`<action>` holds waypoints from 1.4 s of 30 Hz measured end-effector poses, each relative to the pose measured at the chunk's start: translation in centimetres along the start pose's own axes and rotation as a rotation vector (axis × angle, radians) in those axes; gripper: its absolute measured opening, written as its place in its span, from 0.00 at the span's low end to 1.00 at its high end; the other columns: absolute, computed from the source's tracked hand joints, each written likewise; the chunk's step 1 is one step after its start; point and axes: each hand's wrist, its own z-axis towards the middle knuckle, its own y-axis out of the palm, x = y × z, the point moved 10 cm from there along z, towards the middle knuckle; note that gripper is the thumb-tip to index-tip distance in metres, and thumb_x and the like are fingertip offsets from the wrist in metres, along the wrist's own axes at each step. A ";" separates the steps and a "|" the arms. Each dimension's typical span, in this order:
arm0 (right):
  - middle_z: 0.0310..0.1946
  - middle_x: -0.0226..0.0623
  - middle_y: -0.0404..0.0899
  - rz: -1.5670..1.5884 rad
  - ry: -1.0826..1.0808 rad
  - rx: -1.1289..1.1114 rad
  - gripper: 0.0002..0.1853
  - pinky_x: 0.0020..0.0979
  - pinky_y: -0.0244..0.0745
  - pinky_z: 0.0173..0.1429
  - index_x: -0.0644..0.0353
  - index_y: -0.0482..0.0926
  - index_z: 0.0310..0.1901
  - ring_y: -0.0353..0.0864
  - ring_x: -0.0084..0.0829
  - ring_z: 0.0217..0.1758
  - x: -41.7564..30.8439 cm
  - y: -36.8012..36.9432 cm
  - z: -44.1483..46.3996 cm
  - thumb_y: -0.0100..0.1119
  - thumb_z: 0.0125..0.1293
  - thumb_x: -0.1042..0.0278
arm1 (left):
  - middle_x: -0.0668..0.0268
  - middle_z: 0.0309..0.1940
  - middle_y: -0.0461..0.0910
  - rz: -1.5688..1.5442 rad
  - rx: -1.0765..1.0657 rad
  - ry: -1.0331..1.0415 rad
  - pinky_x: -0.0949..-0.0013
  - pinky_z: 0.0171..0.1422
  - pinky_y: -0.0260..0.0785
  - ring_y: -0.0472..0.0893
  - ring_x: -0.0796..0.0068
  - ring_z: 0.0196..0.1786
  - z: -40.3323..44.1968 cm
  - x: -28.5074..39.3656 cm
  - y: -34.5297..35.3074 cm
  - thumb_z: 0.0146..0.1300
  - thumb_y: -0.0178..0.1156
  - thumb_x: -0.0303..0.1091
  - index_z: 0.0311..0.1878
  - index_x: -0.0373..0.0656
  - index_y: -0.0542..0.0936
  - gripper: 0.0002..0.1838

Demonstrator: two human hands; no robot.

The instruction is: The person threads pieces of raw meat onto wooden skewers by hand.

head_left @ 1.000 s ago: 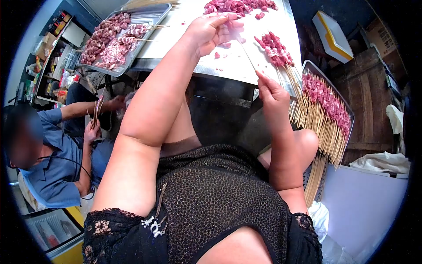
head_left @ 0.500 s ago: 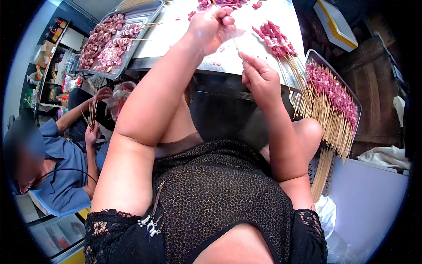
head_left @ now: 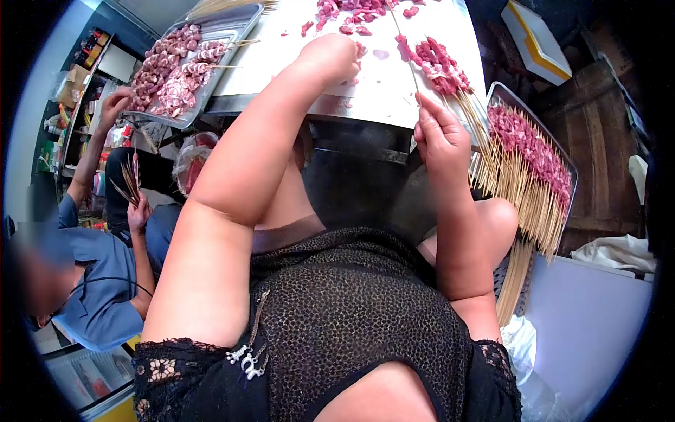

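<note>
Pinched in my right hand (head_left: 443,130) is a thin wooden skewer (head_left: 404,53), which points up over the white table (head_left: 281,74) and has a piece of red meat (head_left: 403,43) on it. My left hand (head_left: 336,60) is closed above the table, near loose meat scraps; what its fingers hold, if anything, is hidden. Finished meat skewers (head_left: 439,67) lie together on the table, just beyond my right hand. A pile of cut meat (head_left: 362,10) is at the table's far side.
A tray of many skewers (head_left: 529,151) stands at the right, with bare sticks (head_left: 515,281) below it. At the left are a metal tray (head_left: 223,63) of meat and a co-worker (head_left: 98,274) in blue holding sticks. A white and yellow box (head_left: 538,46) is at the upper right.
My left hand has come away from the skewer and dropped towards the table. My right hand has moved right with the skewer. The co-worker's one hand has risen to the metal tray's edge.
</note>
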 end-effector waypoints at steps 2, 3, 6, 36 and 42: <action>0.22 0.22 0.70 -0.007 -0.007 0.006 0.14 0.14 0.59 0.27 0.64 0.75 0.53 0.64 0.12 0.22 0.0 -0.2 -0.1 0.51 0.66 0.74 | 0.57 0.27 0.81 -0.157 0.054 -0.030 0.65 0.42 0.72 0.81 0.64 0.32 -0.2 -0.8 -0.7 0.51 0.60 0.37 0.31 0.45 0.84 0.09; 0.22 0.22 0.70 -0.023 -0.011 -0.018 0.14 0.15 0.59 0.27 0.65 0.75 0.53 0.64 0.12 0.22 0.1 -0.1 -0.2 0.51 0.66 0.74 | 0.58 0.25 0.81 -0.318 0.102 -0.063 0.66 0.41 0.72 0.82 0.67 0.31 -0.4 -1.4 -1.3 0.51 0.60 0.38 0.31 0.44 0.84 0.09; 0.21 0.22 0.70 -0.074 -0.009 -0.059 0.14 0.15 0.61 0.28 0.64 0.77 0.52 0.65 0.12 0.23 0.2 0.2 -0.6 0.52 0.66 0.73 | 0.58 0.33 0.82 -1.192 0.115 -0.102 0.72 0.37 0.74 0.82 0.70 0.34 -0.9 -3.2 -2.2 0.58 0.56 0.35 0.35 0.34 0.79 0.12; 0.23 0.23 0.70 -0.465 -0.289 -0.033 0.14 0.16 0.61 0.28 0.63 0.77 0.52 0.64 0.14 0.23 -1.3 1.0 -0.7 0.52 0.65 0.76 | 0.46 0.42 0.78 -2.029 0.045 -0.031 0.56 0.55 0.75 0.79 0.54 0.50 -1.9 0.2 -2.2 0.68 0.49 0.31 0.41 0.32 0.74 0.10; 0.23 0.23 0.69 -0.362 -0.260 -0.069 0.14 0.16 0.60 0.27 0.65 0.77 0.52 0.64 0.13 0.23 -0.5 1.5 -0.4 0.52 0.65 0.75 | 0.48 0.47 0.77 -1.832 -0.039 -0.051 0.60 0.55 0.74 0.79 0.58 0.50 -1.9 0.8 -1.3 0.69 0.47 0.32 0.48 0.34 0.73 0.13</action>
